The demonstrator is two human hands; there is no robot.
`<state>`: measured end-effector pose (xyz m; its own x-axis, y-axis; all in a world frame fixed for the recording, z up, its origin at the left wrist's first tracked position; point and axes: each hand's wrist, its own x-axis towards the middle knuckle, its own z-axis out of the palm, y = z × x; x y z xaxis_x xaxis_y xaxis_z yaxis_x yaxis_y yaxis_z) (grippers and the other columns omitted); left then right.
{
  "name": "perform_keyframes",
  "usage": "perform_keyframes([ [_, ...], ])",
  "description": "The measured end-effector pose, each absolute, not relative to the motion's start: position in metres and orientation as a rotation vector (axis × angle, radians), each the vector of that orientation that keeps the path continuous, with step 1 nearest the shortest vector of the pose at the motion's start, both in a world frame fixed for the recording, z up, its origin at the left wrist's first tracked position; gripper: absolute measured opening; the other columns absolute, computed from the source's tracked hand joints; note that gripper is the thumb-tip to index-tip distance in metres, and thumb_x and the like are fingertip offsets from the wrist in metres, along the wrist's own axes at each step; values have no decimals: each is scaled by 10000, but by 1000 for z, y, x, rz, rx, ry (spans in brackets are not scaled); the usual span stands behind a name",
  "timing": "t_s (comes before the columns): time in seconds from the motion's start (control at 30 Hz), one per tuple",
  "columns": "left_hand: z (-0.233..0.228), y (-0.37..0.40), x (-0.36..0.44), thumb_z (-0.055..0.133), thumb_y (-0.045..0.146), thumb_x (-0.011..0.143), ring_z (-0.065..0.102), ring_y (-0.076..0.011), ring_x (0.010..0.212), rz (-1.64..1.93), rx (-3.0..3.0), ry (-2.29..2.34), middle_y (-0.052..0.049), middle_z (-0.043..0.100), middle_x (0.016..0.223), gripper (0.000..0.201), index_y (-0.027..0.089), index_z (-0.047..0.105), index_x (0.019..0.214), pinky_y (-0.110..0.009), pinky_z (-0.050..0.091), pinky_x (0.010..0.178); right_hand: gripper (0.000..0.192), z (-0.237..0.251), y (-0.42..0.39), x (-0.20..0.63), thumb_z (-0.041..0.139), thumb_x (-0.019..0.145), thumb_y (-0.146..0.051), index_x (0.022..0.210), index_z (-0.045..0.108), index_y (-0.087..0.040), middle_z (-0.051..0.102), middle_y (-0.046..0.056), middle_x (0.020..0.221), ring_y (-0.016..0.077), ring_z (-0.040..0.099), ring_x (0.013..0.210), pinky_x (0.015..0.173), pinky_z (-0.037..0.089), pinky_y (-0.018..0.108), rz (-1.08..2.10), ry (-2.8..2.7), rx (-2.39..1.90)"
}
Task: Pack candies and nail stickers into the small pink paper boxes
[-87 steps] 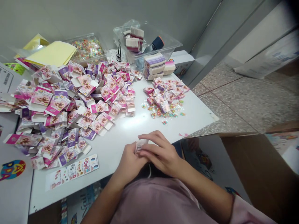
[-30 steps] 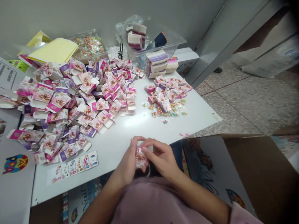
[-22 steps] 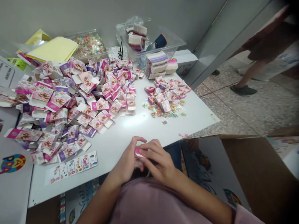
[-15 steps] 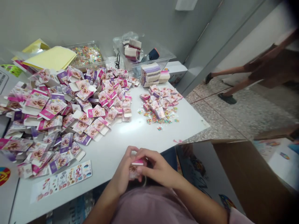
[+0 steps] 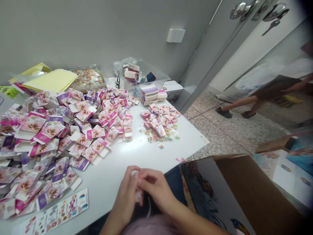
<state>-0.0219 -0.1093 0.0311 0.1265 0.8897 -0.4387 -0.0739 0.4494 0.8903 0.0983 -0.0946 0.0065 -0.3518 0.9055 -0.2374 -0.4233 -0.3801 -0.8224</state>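
Both hands are meeting at the near edge of the white bench (image 5: 146,156), the left hand (image 5: 127,192) and the right hand (image 5: 154,187) pinching together around one small pink box (image 5: 138,195), so each grip is closing on it, and the box is sitting between the fingertips just over the bench edge. Judging by how things lie, the work is looking far from over: a wide heap of flat, unfolded boxes (image 5: 61,130) is covering the left half of the bench, while only a small cluster of closed boxes (image 5: 158,119) is lying to the right among scattered bright beads (image 5: 162,137). Stacked blocks (image 5: 149,94) are standing by a clear tub (image 5: 144,75) at the back. The held box is mostly hidden by the fingers and blurred, so I cannot tell whether its flaps are shut. A sticker strip (image 5: 56,213) is lying near the bottom left edge, and a passer-by's legs (image 5: 234,106) are smearing across the floor.
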Motion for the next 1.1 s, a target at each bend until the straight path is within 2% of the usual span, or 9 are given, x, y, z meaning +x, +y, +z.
perform_keyframes([
  [0.07, 26, -110, -23, 424, 589, 919, 467, -93, 454, 853, 789, 1147, 41, 550, 668, 386, 231, 465, 1059, -198, 365, 436, 167, 7, -96, 102, 713, 830, -328, 778, 681, -173, 694, 31, 790, 135, 641, 526, 451, 554, 254, 1672, -1073, -886],
  [0.2, 17, -111, -23, 523, 622, 846, 406, -62, 418, 887, 687, 992, 52, 517, 655, 421, 222, 460, 962, -168, 296, 388, 91, 6, -100, 110, 662, 867, -234, 902, 740, -204, 749, 98, 971, 215, 692, 886, 856, 562, 394, 1228, -1496, -785],
  [0.27, 17, -111, -22, 548, 652, 814, 390, -60, 418, 894, 666, 983, 53, 509, 652, 459, 223, 455, 950, -166, 276, 382, 107, 3, -100, 110, 688, 859, -277, 925, 739, -210, 743, 93, 958, 217, 696, 875, 799, 579, 373, 1359, -1361, -785],
  [0.37, 25, -108, -21, 496, 646, 858, 416, -75, 437, 872, 708, 1055, 61, 473, 619, 430, 221, 461, 909, -176, 300, 407, 179, -1, -99, 106, 749, 809, -349, 856, 688, -188, 705, 56, 861, 157, 666, 608, 490, 557, 261, 1717, -957, -787],
  [0.47, 34, -105, -21, 440, 650, 888, 440, -85, 450, 841, 767, 1123, 59, 456, 609, 437, 216, 460, 848, -190, 321, 434, 249, 1, -96, 104, 790, 764, -348, 759, 611, -175, 682, 41, 853, 113, 601, 478, 368, 505, 221, 1825, -790, -776],
  [0.73, 29, -101, -28, 320, 618, 948, 476, -122, 558, 784, 988, 1212, 33, 457, 651, 462, 204, 503, 852, -225, 383, 503, 310, -1, -92, 104, 801, 749, -379, 684, 587, -162, 690, 61, 856, 115, 614, 511, 411, 498, 218, 1785, -831, -853],
  [0.97, 26, -101, -30, 353, 602, 941, 465, -110, 515, 733, 978, 1216, 31, 463, 684, 435, 206, 532, 914, -206, 376, 448, 85, -4, -98, 115, 603, 906, -195, 873, 681, -197, 725, 104, 993, 207, 686, 896, 809, 560, 357, 1099, -1557, -795],
  [1.03, 22, -102, -31, 382, 582, 938, 459, -110, 523, 720, 992, 1202, 31, 466, 681, 405, 208, 537, 925, -202, 375, 455, 124, -4, -102, 116, 571, 906, -147, 942, 676, -203, 704, 118, 1060, 215, 680, 929, 815, 562, 364, 1023, -1659, -749],
  [1.1, 19, -103, -32, 419, 556, 932, 446, -106, 522, 707, 997, 1161, 35, 475, 659, 361, 212, 528, 936, -198, 364, 467, 134, -5, -107, 113, 549, 913, -140, 948, 661, -204, 682, 114, 1049, 186, 690, 799, 718, 579, 328, 1106, -1606, -749],
])
